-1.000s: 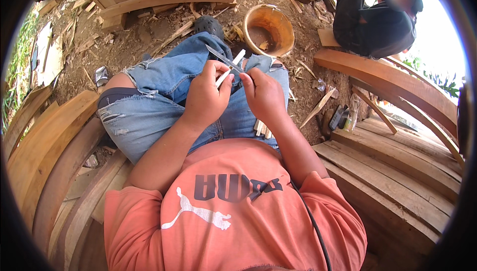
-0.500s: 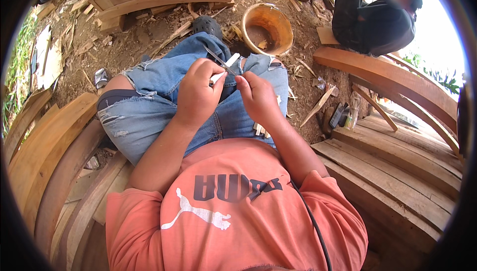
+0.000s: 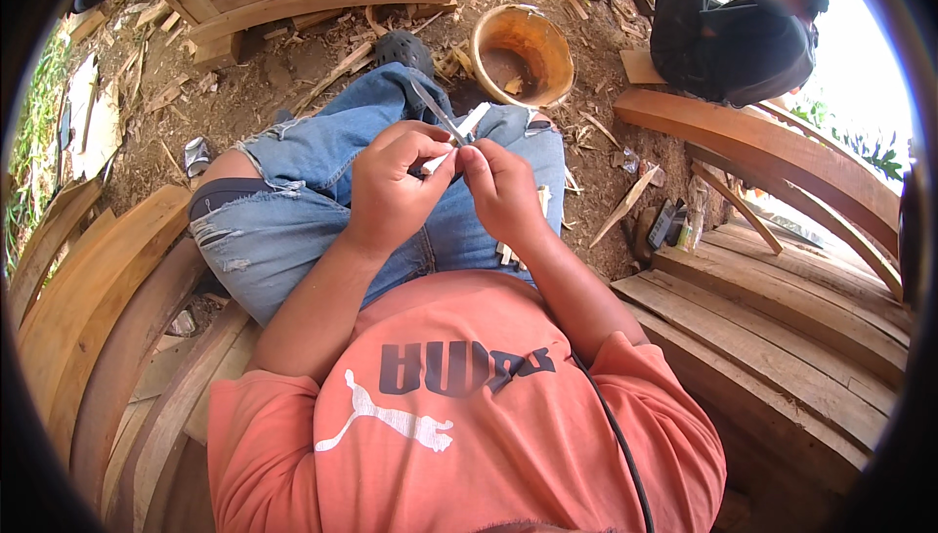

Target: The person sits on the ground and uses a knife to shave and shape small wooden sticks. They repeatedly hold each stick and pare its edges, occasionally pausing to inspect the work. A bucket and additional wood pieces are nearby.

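Over the jeans point(image 3: 269, 245), I see the left hand point(image 3: 399, 186) pinching the pale stick point(image 3: 475, 119), its far end further right than before; the right hand point(image 3: 503, 186) grips the knife point(image 3: 437, 110), hiding its handle. A bucket point(image 3: 554, 56) stands beyond.

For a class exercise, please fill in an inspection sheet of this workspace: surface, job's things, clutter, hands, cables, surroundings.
Surface: lap in torn jeans under the hands; dirt ground beyond.
Job's things: knife crossing a pale stick; loose sticks on the jeans.
Clutter: wood scrap, bucket and can on the ground.
Hands: left hand holds the stick; right hand holds the knife, handle hidden.
Cables: black cable over the shirt.
Surroundings: wooden cabinet ahead; planks at right; another person ahead right.
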The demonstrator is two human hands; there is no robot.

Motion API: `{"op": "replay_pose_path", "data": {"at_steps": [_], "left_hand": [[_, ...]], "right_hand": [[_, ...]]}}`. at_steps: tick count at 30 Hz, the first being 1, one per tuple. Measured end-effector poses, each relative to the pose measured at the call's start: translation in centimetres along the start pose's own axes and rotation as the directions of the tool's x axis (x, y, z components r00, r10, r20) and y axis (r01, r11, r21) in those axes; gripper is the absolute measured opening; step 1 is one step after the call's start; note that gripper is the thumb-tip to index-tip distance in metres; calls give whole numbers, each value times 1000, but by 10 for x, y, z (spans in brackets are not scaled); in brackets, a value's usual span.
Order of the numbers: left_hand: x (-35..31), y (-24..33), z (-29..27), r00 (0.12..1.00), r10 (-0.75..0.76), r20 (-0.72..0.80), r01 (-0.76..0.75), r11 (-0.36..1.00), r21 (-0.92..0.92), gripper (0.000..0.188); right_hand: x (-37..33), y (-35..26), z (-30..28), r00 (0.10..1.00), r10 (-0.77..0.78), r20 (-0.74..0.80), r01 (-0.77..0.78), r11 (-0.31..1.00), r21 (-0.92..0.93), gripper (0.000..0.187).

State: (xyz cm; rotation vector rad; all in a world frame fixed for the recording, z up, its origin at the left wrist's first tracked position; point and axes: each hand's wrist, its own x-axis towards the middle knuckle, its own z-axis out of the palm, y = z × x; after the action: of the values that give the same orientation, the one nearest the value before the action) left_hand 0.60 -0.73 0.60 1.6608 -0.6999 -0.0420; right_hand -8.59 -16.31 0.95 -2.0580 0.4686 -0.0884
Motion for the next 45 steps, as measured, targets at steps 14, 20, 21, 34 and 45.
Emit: {"op": "replay_pose_path", "data": {"at_steps": [14,20,21,34,45], "left_hand": [[9,12,-20,974,192,-123,-188,981,45,17],[4,9,-13,989,126,-74,-128,991,-24,19],[3,10,-11,991,121,-47,-123,992,-29,19],[-4,9,-2,665,-480,571,737,544,-401,34],[-12,0,4,596,-416,687,802,274,-531,34]], "right_hand": [[55,112,-101,907,263,-328,-236,964,121,52],[31,15,-73,974,225,-30,-194,895,401,39],[30,5,-64,979,204,-1,-184,886,426,38],[33,-25,-61,995,88,-49,-68,949,309,31],[28,-18,-40,978,-59,-199,92,983,160,19]]}}
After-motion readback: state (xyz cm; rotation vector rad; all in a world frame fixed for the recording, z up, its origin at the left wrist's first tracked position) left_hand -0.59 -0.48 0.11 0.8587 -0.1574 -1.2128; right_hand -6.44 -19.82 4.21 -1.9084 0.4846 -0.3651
